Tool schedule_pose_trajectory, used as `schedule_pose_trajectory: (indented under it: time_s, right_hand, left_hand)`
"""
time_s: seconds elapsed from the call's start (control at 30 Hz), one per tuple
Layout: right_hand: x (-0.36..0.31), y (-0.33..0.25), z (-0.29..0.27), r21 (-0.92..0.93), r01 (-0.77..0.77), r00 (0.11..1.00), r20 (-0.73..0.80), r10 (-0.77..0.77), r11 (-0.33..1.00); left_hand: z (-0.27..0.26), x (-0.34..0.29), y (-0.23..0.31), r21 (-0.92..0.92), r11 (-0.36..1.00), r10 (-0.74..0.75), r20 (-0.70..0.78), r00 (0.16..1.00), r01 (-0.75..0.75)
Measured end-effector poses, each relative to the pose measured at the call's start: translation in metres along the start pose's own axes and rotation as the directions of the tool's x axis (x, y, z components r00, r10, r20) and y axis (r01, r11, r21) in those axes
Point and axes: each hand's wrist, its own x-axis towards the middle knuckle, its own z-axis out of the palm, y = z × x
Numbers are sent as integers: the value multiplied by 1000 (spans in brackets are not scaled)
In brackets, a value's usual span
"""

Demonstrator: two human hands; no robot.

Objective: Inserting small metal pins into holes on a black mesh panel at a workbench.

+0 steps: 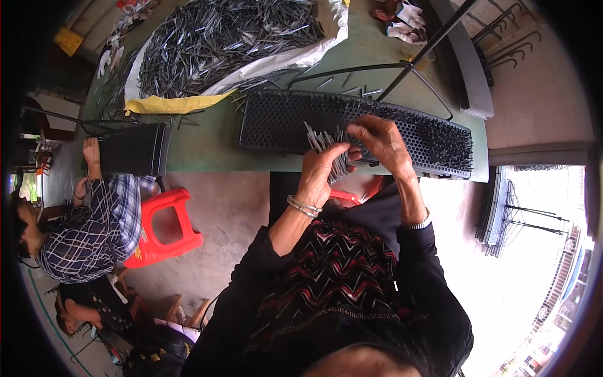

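My left hand (319, 168) is closed around a bunch of thin grey metal pins (318, 138), which stick up past the thumb. Beside it, my right hand (384, 143) has its fingers drawn together in a pinch over a long black tray full of round holes (276, 123). Whatever is between those fingertips is too small to make out. Dark pins (449, 143) stand upright in the tray's right end and along its far edge. Many holes at the left and middle show no pins.
A large heap of metal pins (232, 47) lies on a white and yellow sack (182, 103) on the green table (204, 141). A black metal rod frame (402, 66) rises behind the tray. Gloves (407, 24) lie far right. At left, a person works beside a red stool (186, 235).
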Motion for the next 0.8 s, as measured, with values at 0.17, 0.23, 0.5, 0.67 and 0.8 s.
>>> schedule_pose_trajectory:
  time_s: [0.17, 0.23, 0.5, 0.67, 0.8]
  right_hand:
    - [-10, -8, -9, 236, -164, 982, 128, 136, 958]
    - [-9, 2, -10, 70, -56, 998, -13, 57, 996]
    - [24, 36, 9, -417, 133, 788, -505, -351, 899]
    - [27, 33, 19, -448, 171, 826, -420, -375, 877]
    - [27, 31, 21, -601, 124, 895, -276, -351, 789]
  left_hand:
    - [6, 0, -2, 71, 997, -19, 26, 999, 17]
    - [7, 3, -2, 41, 999, -27, 24, 999, 26]
    - [6, 10, -8, -175, 978, -102, 65, 993, 112]
    - [3, 12, -6, -98, 986, -137, 15, 990, 138]
    - [0, 15, -4, -39, 990, -135, -6, 991, 135]
